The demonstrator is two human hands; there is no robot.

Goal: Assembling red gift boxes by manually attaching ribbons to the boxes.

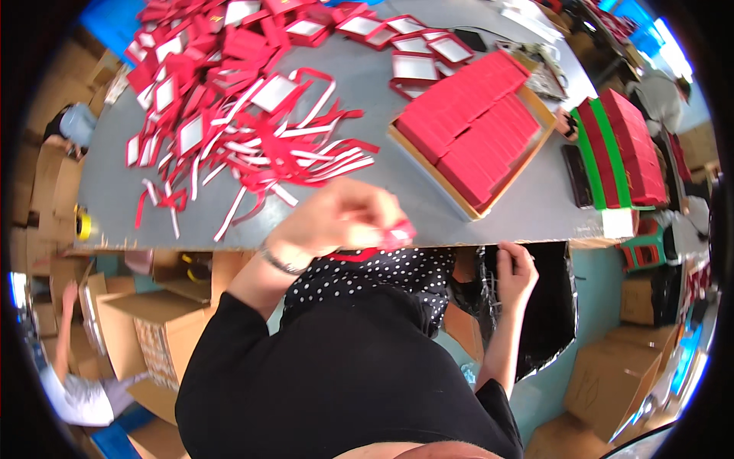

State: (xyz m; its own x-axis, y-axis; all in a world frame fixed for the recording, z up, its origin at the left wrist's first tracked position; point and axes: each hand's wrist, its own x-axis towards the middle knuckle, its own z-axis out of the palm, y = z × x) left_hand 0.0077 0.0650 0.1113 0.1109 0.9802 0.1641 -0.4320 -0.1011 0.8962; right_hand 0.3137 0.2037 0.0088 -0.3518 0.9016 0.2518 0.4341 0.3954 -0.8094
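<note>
My left hand (344, 216) is held over the table's front edge, its fingers pinched on a small shiny red piece (397, 234). Motion blurs that piece, so its exact kind is unclear. Just below the hand, a red strip (355, 255) shows against the dotted skirt. Past my fingers lies a tangle of red and white ribbons (306, 153). My right hand (516, 271) is by the table edge beside a black plastic-lined container (547, 306), fingers loosely bent and apart, with nothing seen in them. To its upper left stands a shallow cardboard tray (447, 195) packed with red boxes (478, 126).
A heap of small red boxes with white panels (237, 46) covers the table's far left. At the right edge sits a red stack with green bands (615, 153). A yellow tape roll (83, 223) is at the left corner. Open cartons (153, 321) stand below; other people work nearby.
</note>
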